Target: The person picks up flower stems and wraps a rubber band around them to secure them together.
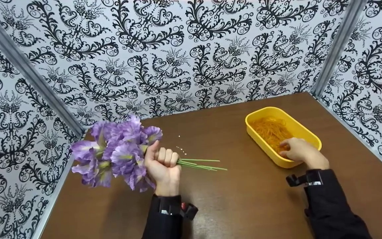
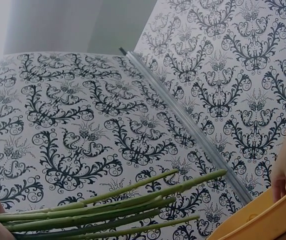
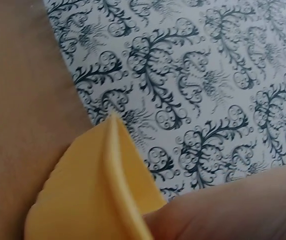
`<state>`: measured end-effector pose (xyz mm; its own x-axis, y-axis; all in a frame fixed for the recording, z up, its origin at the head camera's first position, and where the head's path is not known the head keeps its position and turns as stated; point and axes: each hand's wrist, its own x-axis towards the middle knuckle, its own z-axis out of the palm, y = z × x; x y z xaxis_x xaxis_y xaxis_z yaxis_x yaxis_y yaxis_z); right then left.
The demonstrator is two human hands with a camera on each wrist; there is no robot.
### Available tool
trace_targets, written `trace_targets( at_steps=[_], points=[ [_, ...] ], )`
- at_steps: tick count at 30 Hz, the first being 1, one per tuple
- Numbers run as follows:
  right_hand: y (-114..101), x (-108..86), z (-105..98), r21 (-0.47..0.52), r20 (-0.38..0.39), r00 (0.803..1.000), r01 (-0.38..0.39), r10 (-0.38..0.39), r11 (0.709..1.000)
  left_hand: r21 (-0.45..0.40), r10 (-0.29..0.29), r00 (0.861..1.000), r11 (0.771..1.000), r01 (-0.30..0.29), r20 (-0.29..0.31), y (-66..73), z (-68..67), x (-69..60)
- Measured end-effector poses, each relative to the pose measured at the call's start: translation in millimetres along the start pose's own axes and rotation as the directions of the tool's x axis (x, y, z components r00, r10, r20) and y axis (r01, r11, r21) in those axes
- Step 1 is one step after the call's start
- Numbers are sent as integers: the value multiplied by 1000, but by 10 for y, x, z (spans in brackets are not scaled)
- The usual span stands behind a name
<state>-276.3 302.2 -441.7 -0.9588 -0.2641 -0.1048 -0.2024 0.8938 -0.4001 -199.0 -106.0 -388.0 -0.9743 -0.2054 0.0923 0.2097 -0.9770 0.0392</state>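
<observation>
My left hand (image 1: 165,162) grips a bunch of purple artificial irises (image 1: 124,151) by the stems, just below the blooms. The blooms lean left, while the green stems (image 1: 204,165) stick out to the right of the fist. Those stems also cross the bottom of the left wrist view. To the right, a yellow tub (image 1: 260,143) holds a heap of orange rubber bands (image 1: 270,128). Over the tub's near end reaches my right hand (image 1: 301,152), its bent fingers down among the bands. Whether the fingertips pinch a band is hidden.
A brown table (image 1: 237,199) carries everything. Patterned black-and-white panels (image 1: 191,59) enclose it at the back and sides, joined by grey corner strips. Small bright specks (image 1: 181,149) show on the table near the stems.
</observation>
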Motion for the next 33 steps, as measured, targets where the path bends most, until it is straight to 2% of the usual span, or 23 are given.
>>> trace_targets(
  at_steps=[8, 14, 20, 26, 33],
  points=[
    [4, 2, 4, 57, -25, 998, -61, 62, 997, 5, 3, 1000, 1000, -3, -7, -1, -14, 11],
    [-17, -3, -17, 26, -63, 997, -32, 34, 999, -1, 0, 1000, 1000, 0, 28, -8, -17, 17],
    [-54, -2, -22, 39, -120, 991, -51, 55, 998, 1, -6, 1000, 1000, 6, 14, -8, -20, 22],
    [-123, -39, -90, -5, -218, 975, -40, 38, 999, 6, -5, 1000, 1000, 5, 7, -10, -24, 17],
    [-222, -124, -214, 20, -288, 951, -114, 115, 993, -5, -14, 1000, 1000, 14, -12, -12, -26, 25]
  ],
)
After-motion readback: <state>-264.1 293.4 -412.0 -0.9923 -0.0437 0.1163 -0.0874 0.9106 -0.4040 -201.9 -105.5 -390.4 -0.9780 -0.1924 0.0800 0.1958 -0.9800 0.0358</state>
